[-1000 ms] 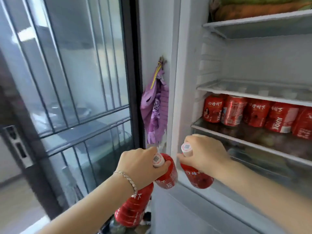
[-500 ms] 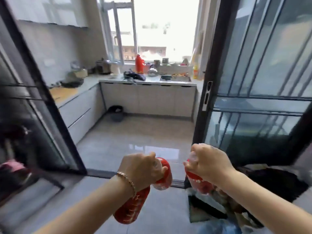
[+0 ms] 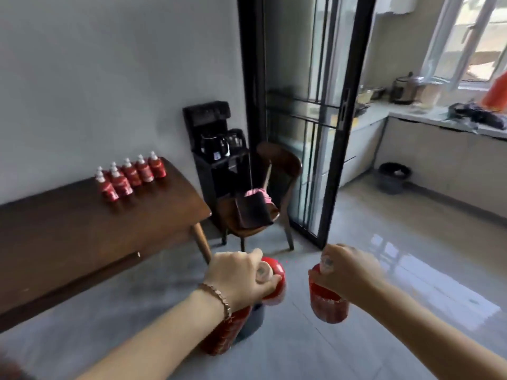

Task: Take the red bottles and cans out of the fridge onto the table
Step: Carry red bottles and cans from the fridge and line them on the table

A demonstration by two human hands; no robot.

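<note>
Swung away from the kitchen doorway seen half a second ago, the view now takes in a table [image 3: 82, 231] at left carrying seven red bottles [image 3: 131, 178] (white-capped, clustered at its far end), with a chair [image 3: 263, 212] and glass door [image 3: 310, 149] beyond. Left hand [image 3: 238, 278] grips two bottles [image 3: 271, 283] by their necks; right hand [image 3: 345, 272] is closed round one bottle [image 3: 327, 305], all above bare floor.

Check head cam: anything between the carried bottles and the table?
Only bare grey floor between the hand-held bottles and the table, per the head view.
</note>
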